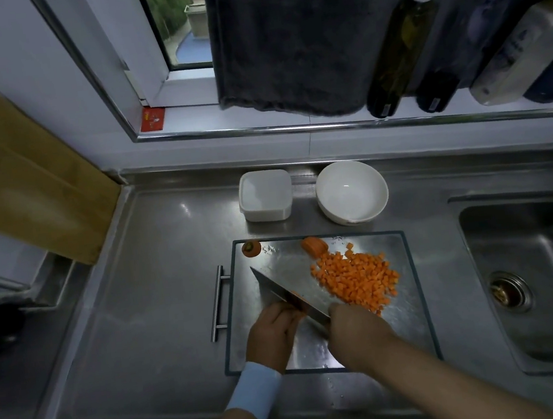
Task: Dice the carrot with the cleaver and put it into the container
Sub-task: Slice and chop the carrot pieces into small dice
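Observation:
On the steel cutting board point(415, 324) lies a heap of diced carrot point(358, 277) toward the right. A larger carrot chunk point(314, 245) sits at the board's back, and the carrot top point(251, 248) rests at its back left corner. My right hand point(358, 336) grips the cleaver point(286, 289) by its handle, blade angled to the back left. My left hand point(271, 337) curls over a small carrot piece point(300, 312) right beside the blade; most of that piece is hidden. The white square container point(265, 195) stands behind the board.
A white bowl point(352, 192) stands to the right of the container. The sink point(545, 282) lies at the right. Bottles point(398, 47) and a dark towel point(287, 42) occupy the window sill. A wooden board point(19, 176) leans at the left wall.

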Demonstrator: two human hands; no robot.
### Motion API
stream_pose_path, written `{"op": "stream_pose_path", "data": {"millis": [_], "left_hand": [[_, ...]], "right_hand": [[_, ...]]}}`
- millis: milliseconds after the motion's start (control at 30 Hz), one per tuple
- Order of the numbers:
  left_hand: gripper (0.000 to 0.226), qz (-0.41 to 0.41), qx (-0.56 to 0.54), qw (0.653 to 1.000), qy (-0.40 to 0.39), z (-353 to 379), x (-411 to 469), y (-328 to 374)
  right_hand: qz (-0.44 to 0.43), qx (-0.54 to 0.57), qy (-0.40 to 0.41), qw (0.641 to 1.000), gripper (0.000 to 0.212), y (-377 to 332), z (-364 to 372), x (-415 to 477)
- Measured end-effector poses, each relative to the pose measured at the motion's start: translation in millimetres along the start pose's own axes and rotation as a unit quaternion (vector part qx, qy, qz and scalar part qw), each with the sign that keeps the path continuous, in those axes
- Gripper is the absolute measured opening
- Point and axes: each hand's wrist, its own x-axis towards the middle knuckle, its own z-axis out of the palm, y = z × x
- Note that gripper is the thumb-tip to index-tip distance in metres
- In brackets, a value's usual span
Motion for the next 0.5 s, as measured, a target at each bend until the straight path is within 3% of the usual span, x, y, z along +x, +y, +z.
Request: {"op": "stream_pose_path", "data": {"millis": [500], "left_hand": [[0.012,-0.006,-0.002,1.0,0.003,-0.6,0.9,1.1]], "right_hand": [[-0.015,0.02,0.029,0.999,0.011,7.1,20.8,16.7]]}}
